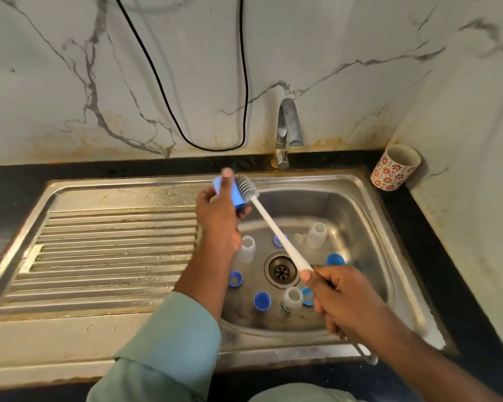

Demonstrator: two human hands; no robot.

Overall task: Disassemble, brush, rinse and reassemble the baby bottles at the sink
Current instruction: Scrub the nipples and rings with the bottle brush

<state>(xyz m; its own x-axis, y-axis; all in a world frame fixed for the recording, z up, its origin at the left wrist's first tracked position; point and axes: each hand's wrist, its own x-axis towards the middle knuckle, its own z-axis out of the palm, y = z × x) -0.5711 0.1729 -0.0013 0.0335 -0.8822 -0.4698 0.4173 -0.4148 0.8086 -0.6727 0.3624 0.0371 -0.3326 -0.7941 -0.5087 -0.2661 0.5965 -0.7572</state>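
Note:
My left hand (218, 216) holds a blue bottle cap (232, 193) up over the left rim of the sink basin (369, 216). My right hand (339, 297) grips the white handle of a bottle brush (276, 233), and its grey bristle head (245, 185) touches the cap's right side. Down in the basin stand three clear bottle bodies: one on the left (248, 248), one at the back (317, 235), one near the front (293, 298). Blue rings and caps lie around the drain (281, 269), among them a ring (235, 278) and a cap (262, 300).
The steel tap (286, 129) stands behind the basin with no water running. A ribbed draining board (108, 256) lies to the left. A red-patterned white cup (395, 166) sits on the black counter at the back right. A black cable (244, 82) hangs on the marble wall.

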